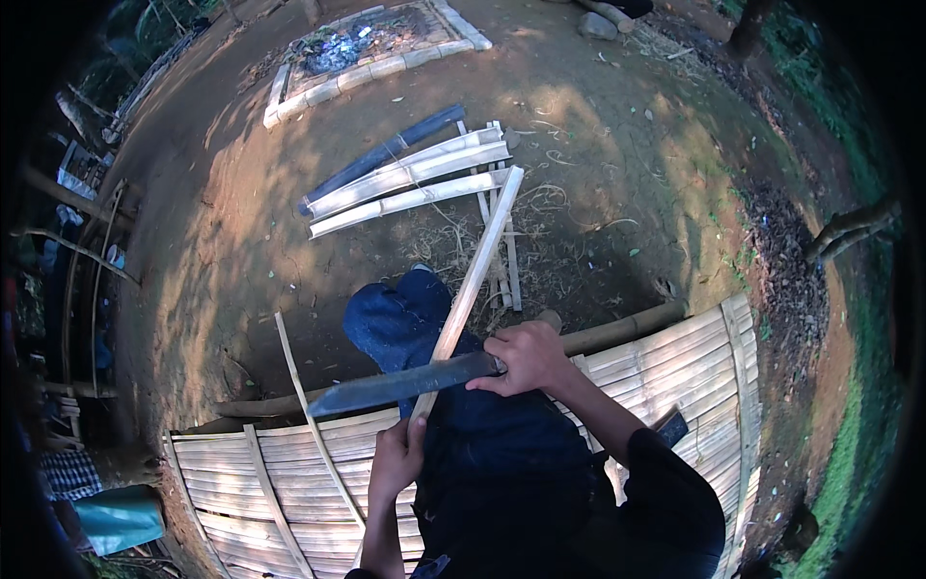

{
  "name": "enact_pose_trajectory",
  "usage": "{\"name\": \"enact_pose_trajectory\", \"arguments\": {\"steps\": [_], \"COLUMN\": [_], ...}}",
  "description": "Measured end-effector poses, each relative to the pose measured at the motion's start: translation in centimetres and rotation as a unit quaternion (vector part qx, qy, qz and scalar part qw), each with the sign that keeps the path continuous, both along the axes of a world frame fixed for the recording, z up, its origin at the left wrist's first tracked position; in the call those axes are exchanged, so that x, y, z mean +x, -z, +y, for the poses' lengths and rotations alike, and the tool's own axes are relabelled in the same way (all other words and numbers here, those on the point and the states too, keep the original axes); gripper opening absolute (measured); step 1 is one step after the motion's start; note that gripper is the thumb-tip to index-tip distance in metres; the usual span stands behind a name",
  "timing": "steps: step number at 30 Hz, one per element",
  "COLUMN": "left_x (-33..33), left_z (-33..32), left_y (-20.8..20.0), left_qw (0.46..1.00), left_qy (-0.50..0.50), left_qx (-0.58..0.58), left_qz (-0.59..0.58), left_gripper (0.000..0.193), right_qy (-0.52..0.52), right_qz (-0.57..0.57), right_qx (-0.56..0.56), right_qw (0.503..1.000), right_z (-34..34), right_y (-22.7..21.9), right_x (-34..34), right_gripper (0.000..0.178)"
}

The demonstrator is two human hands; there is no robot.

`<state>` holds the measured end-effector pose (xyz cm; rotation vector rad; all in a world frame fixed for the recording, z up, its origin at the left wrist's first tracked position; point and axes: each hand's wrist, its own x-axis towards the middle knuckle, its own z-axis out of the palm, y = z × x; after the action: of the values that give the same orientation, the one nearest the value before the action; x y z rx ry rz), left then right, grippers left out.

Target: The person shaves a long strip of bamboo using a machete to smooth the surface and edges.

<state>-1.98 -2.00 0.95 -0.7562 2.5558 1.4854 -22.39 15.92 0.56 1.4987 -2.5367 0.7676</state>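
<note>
My right hand [526, 357] grips the handle of a long dark machete [400, 384], whose blade lies across a pale bamboo strip [479, 265]. My left hand [397, 458] holds the near end of that strip, just below the blade. The strip slants up and to the right, away from me, over my blue-trousered knee [405, 318]. I sit on a platform of flattened bamboo slats [675, 362].
Several split bamboo pieces [410, 179] and a dark pole [381, 156] lie on the bare earth ahead. A thin bamboo sliver [299, 386] leans over the platform at left. A stone-edged ash pit [371, 43] lies farther off. Another person sits at the lower left [87, 478].
</note>
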Motion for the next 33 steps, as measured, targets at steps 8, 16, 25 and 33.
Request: {"name": "enact_pose_trajectory", "arguments": {"steps": [8,16,25,33], "left_x": [1.3,-1.1,-0.8,-2.6], "left_z": [0.6,0.9,2.7,3.1], "left_y": [-1.6,-1.3,-2.5,-2.3], "left_qw": [0.998,0.994,0.985,0.982], "left_qy": [0.005,-0.008,-0.043,-0.031], "left_qx": [-0.066,-0.105,-0.166,-0.187], "left_qz": [-0.018,-0.014,-0.037,0.008], "left_gripper": [0.034,0.030,0.028,0.024], "right_qy": [0.347,0.064,0.363,0.041], "right_qz": [-0.211,-0.110,-0.164,-0.049], "right_qx": [0.017,0.009,0.035,0.040], "right_qw": [0.914,0.992,0.916,0.997], "right_z": [2.8,1.6,2.3,1.3], "right_y": [1.7,1.1,0.7,-0.8], "right_x": [-7.4,1.5,-6.0,1.4], "right_gripper": [0.060,0.055,0.052,0.059]}}
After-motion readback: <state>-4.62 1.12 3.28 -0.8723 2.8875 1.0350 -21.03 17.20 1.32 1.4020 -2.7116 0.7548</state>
